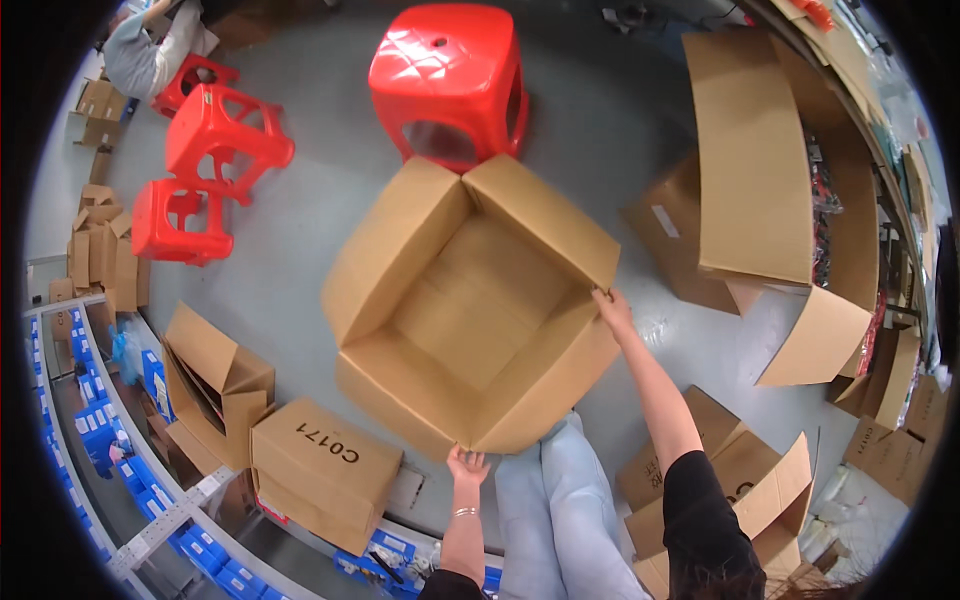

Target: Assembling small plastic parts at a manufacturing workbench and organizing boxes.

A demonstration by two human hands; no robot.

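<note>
A large brown cardboard box (481, 292) stands open at the middle, its flaps folded outward and its inside bare. My left hand (467, 463) is at the box's near corner, fingers curled over the edge there. At the right corner my right hand (612, 308) grips the rim, thumb and fingers closed on the cardboard. The far corner of the box is close against a red plastic stool (445, 60).
More red stools (225, 140) stand at the left, near another person (150, 55). A closed carton (325, 465) and a shelf rack with blue bins (205, 550) are at the lower left. Open cartons (755, 170) line the right side, some holding bagged goods.
</note>
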